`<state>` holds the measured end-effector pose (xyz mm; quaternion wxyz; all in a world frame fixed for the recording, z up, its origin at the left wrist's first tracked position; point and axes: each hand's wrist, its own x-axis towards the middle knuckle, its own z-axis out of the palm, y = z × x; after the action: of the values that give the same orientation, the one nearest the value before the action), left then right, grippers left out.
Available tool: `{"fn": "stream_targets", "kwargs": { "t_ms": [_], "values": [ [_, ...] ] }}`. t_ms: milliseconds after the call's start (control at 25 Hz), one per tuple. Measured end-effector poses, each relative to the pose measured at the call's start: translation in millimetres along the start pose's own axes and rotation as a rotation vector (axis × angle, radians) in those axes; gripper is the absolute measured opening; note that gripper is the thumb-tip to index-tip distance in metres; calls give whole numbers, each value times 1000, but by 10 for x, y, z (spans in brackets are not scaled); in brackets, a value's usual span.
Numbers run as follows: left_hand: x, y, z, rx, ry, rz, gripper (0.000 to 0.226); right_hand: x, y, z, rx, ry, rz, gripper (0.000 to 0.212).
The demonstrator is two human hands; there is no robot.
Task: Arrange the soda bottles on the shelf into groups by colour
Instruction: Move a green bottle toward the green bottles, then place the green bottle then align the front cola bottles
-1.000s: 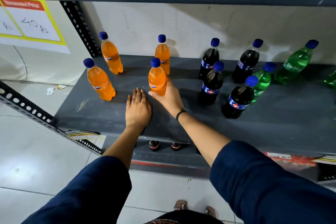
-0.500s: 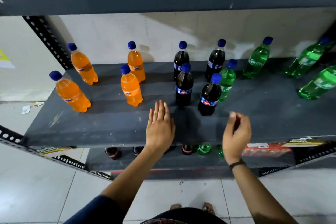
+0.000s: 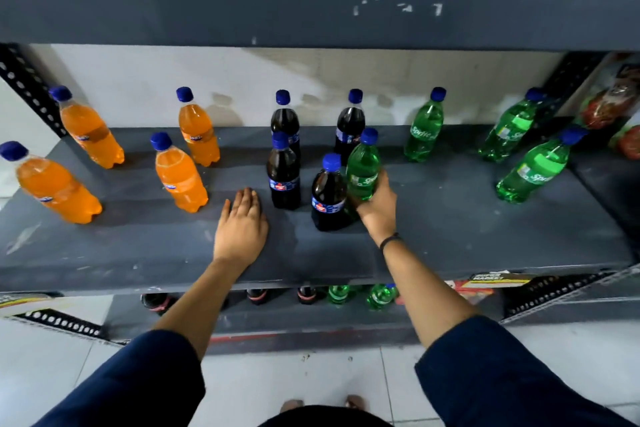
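Note:
On the grey shelf, several orange bottles stand at the left and several dark cola bottles in the middle. My right hand is wrapped around the lower part of a green bottle that stands among the cola bottles, beside the front cola bottle. Three more green bottles stand at the right. My left hand lies flat on the shelf, fingers together, just left of the cola bottles and holding nothing.
The upper shelf board overhangs the bottles. A perforated upright stands at the far left, and packaged goods sit at the far right. More bottles are on the lower shelf. White tiled floor lies below.
My right hand has reached forward from in front of the shelf edge and closed on the green bottle among the colas. My left hand stays flat on the shelf.

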<state>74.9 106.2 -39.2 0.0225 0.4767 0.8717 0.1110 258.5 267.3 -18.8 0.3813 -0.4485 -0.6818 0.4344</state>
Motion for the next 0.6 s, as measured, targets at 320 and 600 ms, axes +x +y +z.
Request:
{"fn": "stream_targets", "kwargs": {
  "t_ms": [320,600],
  "values": [
    [-9,40,-14,7,21,-19,51,299,467,-1090,-102,259,1,58],
    [-20,27,-4,-10,21,-24,51,128,474,-1110,-15,264,-18,81]
  ]
}}
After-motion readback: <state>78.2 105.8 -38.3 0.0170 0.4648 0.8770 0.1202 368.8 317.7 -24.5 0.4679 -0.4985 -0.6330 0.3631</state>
